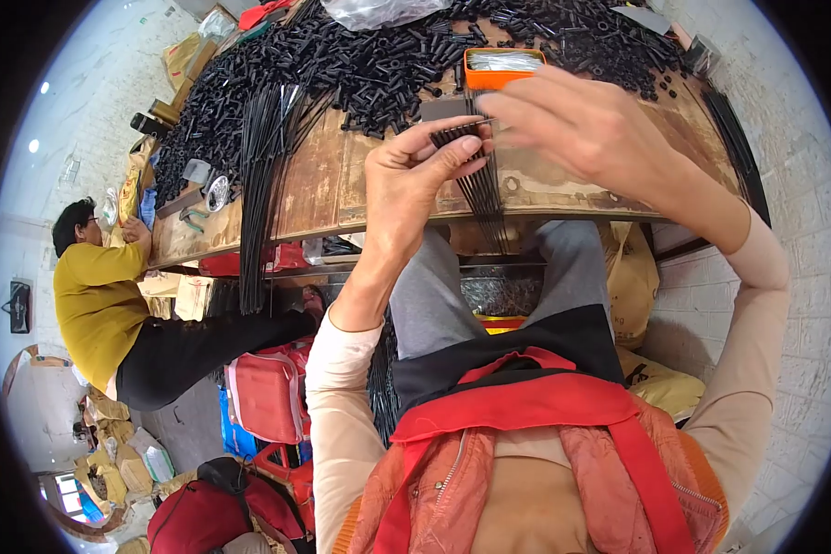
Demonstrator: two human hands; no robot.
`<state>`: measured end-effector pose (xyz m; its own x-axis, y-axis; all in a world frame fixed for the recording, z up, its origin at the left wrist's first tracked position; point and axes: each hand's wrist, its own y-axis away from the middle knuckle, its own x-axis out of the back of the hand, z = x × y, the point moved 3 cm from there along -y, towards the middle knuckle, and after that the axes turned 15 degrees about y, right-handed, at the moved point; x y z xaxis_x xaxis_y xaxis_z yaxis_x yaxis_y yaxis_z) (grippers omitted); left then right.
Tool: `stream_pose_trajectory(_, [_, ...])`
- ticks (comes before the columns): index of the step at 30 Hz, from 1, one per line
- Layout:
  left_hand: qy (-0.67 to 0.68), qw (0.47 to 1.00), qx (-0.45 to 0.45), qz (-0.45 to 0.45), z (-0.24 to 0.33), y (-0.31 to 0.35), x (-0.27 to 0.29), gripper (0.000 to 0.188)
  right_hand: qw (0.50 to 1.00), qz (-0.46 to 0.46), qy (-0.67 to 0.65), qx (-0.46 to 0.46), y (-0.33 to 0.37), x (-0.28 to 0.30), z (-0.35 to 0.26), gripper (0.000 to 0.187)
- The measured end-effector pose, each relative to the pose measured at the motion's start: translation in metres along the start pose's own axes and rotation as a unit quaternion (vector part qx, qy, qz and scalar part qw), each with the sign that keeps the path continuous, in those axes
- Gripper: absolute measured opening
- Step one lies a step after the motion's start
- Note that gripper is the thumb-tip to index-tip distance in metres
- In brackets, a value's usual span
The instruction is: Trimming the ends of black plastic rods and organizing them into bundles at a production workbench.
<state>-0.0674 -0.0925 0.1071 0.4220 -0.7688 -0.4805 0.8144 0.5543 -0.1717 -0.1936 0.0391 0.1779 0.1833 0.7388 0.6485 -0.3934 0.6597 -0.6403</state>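
Yellow top: one co-worker [97,277], at the left end of the table [328,175]. Next, one long bundle of black rods [263,185] overhangs the edge. One heap of black tubes [365,78]: uncountable from where I stand. Left hand [415,166]: thumb and fingers pinch one row of black sticks [478,196] above the table. One orange box [482,80] contains thin pale strips [506,61]. Right hand [586,129]: blurred, beside the sticks; grip cannot be told.
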Motion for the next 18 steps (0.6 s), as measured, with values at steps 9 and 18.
stream_pose_trajectory(9, [0.001,0.999,0.010,-0.047,-0.001,0.000,-0.007,0.025,0.995,-0.050,-0.065,-0.062,0.016,0.007,0.009,0.034])
stream_pose_trajectory(18, [-0.568,0.788,-0.153,-0.181,-0.092,0.008,0.048,0.096,0.957,-0.064,-0.152,-0.237,0.040,-0.041,0.063,0.020])
